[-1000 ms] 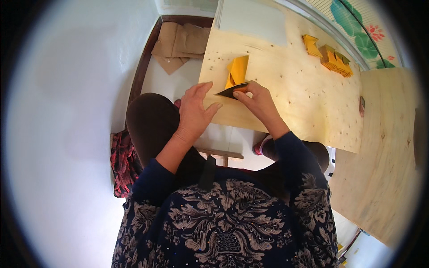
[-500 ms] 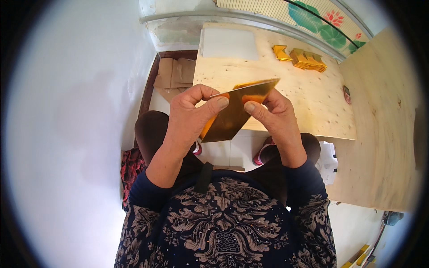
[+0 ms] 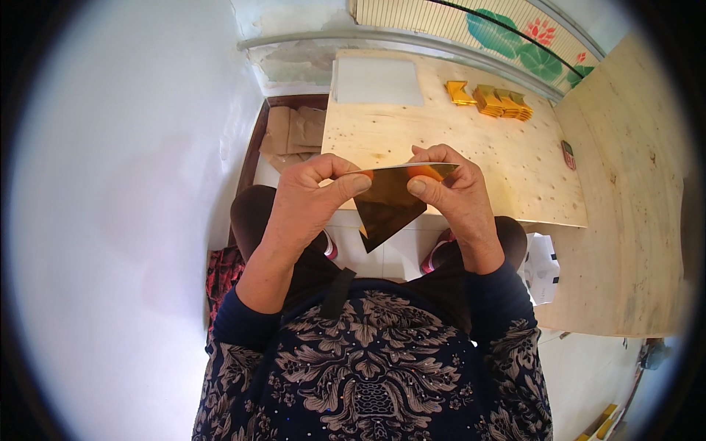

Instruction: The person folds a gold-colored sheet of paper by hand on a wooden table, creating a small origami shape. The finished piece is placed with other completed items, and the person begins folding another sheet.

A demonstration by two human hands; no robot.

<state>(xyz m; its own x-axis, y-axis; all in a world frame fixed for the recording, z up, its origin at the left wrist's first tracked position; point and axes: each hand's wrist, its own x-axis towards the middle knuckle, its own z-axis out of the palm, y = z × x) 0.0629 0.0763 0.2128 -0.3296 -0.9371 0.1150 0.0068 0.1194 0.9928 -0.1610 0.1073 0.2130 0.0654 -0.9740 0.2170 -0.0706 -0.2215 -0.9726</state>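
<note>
A shiny gold foil sheet [image 3: 392, 202], partly folded, hangs between my two hands above my lap, with a pointed corner hanging down. My left hand [image 3: 312, 198] pinches its left top corner, thumb in front and fingers behind. On the other side, my right hand [image 3: 454, 189] grips the right end of the upper edge between thumb and fingers. The fingers behind the sheet are partly hidden. On the wooden table ahead, several folded gold foil pieces [image 3: 502, 103] lie stacked in a row, and a smaller gold pile [image 3: 460, 92] sits to their left.
A stack of pale sheets [image 3: 379, 81] lies at the far left of the wooden table [image 3: 368, 132]. A small red handheld device [image 3: 568, 155] rests near its right side. Brown paper [image 3: 294, 132] is beside the table, and a white bag [image 3: 542, 268] stands below right.
The foil sheet has turned so its upper edge is nearly level and its point hangs lower. My left hand has moved down slightly; both hands keep their grip.
</note>
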